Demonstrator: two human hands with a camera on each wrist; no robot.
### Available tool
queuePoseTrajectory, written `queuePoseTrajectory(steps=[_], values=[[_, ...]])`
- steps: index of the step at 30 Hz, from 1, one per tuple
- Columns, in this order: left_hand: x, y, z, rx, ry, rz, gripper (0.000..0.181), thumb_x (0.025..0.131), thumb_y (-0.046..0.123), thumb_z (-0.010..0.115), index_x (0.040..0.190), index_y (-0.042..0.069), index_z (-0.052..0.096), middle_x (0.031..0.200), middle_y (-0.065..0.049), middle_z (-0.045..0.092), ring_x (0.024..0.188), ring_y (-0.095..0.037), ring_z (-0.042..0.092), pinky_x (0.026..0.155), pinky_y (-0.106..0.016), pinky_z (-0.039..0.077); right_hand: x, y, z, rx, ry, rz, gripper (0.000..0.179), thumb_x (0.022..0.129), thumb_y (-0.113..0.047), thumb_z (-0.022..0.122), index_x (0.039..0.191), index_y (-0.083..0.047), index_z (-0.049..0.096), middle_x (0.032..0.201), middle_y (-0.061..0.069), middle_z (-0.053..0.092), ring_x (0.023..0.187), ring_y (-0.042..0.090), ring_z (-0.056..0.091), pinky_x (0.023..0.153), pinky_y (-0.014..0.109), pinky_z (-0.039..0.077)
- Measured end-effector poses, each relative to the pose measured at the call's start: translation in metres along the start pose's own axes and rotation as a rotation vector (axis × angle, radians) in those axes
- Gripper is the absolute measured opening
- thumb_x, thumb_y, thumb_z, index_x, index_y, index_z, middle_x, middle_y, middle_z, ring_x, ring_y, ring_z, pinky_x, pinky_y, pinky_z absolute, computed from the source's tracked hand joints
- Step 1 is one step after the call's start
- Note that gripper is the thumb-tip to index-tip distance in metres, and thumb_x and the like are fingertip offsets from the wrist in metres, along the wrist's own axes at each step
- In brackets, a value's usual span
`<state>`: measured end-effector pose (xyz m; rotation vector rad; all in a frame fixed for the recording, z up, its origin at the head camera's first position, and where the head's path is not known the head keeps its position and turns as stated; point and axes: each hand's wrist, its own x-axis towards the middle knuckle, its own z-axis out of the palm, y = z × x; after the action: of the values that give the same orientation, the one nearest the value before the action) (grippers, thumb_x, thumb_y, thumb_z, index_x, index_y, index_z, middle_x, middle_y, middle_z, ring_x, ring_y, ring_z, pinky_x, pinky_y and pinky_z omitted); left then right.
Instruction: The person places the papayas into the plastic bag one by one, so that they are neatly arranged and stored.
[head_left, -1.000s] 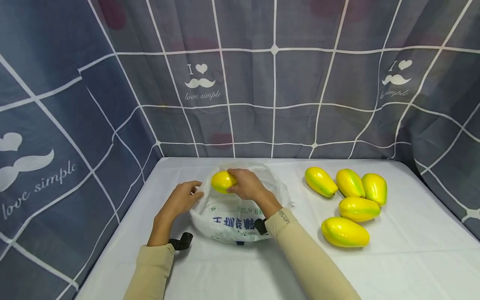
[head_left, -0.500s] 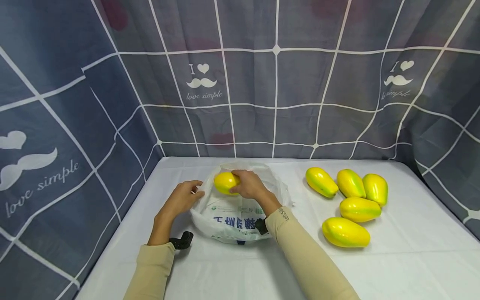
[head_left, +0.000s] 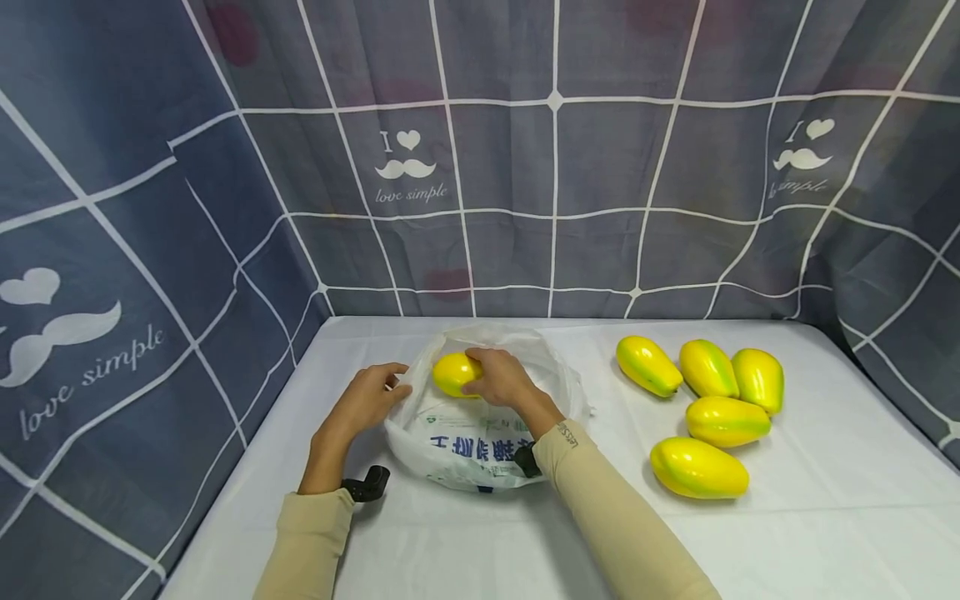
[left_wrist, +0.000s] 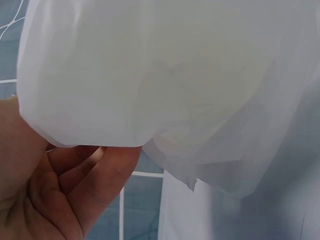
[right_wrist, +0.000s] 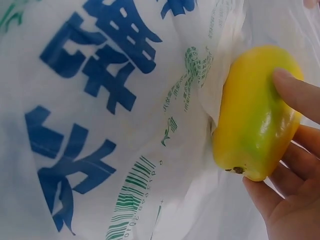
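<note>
R hand [head_left: 506,379] has thumb & fingers curled round a yellow-green fruit [head_left: 453,374], inside the open mouth of a white plastic bag [head_left: 420,447]; can't tell if it rests on the bottom. L hand [head_left: 367,400], fingers bent, pinches the bag's L rim, some tips hidden by plastic. Bag sits on white counter [head_left: 480,550], blue print & green barcode showing. Five more fruits [head_left: 699,468] grouped R of bag, nearest one slightly apart. Grey curtain [head_left: 600,158] w/ white lines behind.
</note>
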<state>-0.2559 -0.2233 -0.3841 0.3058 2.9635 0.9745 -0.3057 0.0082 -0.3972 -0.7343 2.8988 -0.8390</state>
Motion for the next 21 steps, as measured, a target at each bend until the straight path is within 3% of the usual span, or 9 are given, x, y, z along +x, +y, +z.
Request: queuePoseTrajectory(steps=[21], values=[[0.0004,-0.0008,-0.0003,0.012,-0.013,-0.010,0.042,0.098,0.016,0.062,0.134,-0.004,0.056,0.110,-0.022,0.065,0.098,-0.032,0.062,0.080,-0.043,0.052,0.0006,0.0014,0.0062,-0.005,0.007,0.025,0.062,0.089,-0.022,0.075,0.141,-0.002,0.049,0.133,0.013,0.058,0.113,0.026,0.057,0.102,0.041,0.041]])
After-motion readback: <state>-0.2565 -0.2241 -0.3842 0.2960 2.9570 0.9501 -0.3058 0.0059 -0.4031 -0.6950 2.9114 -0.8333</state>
